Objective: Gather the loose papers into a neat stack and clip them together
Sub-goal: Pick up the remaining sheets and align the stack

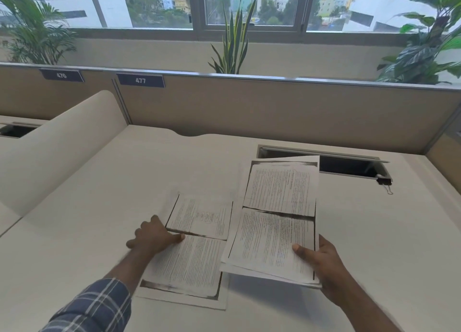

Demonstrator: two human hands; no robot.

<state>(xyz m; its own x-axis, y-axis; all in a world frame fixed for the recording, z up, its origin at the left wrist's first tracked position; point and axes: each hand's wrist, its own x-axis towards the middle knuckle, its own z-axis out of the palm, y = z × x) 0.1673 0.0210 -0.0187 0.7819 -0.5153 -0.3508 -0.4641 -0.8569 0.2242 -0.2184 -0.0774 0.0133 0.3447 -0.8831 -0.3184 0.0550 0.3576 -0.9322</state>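
right hand [324, 264] clamps sheaf [277, 222], thumb over, fingers under, lifted to take more. left hand [154, 237] pinches edge of sheet [194, 264] on desk [74, 232], likely next to join. clip [384, 182] lies well apart.

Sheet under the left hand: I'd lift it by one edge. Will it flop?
Probably: the sheet looks thin, and the stack in the right hand seems to bow. Likely light; it may slide on the smooth desk.

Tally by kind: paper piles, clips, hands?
Paper piles: 2, desk pile and held bundle; sheets uncountable
Binder clip: 1
Hands: 2, left hand and right hand
Total: 5
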